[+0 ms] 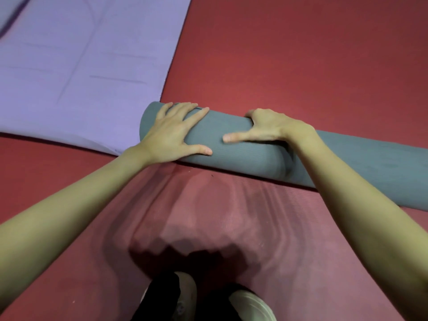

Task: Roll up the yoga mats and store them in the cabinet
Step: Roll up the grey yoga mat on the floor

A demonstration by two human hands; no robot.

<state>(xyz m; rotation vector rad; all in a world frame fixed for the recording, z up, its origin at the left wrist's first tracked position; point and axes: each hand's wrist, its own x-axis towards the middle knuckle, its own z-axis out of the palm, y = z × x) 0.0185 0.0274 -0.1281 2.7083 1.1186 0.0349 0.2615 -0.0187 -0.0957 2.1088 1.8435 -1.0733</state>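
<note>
- The fingers (pixel 185 112) of the left hand (pixel 172 133) are spread straight and laid flat over the top of the rolled grey-green yoga mat (pixel 243 147), with the thumb stretched along its near side; nothing is gripped.
- The right hand (pixel 266 126) is set on the roll just to the right of the left one: its thumb is pressed straight along the near face, while its fingers are curled over the far side, so the roll is clasped between them.
- The rolled mat is seen as a thick, tight cylinder of matte, finely ribbed foam, lying slantwise from its left end near the middle of the view down to the right edge, where it is cut off.
- It is rested on a red mat (pixel 289 54), which is spread flat beneath and beyond it; rippled marks are shown on the nearer part.
- A purple mat (pixel 81 66) with faint printed lines is laid flat at upper left, its corner just beside the roll's left end.
- Two pale shoes (pixel 252 304) and dark trouser legs are seen at the bottom edge.
</note>
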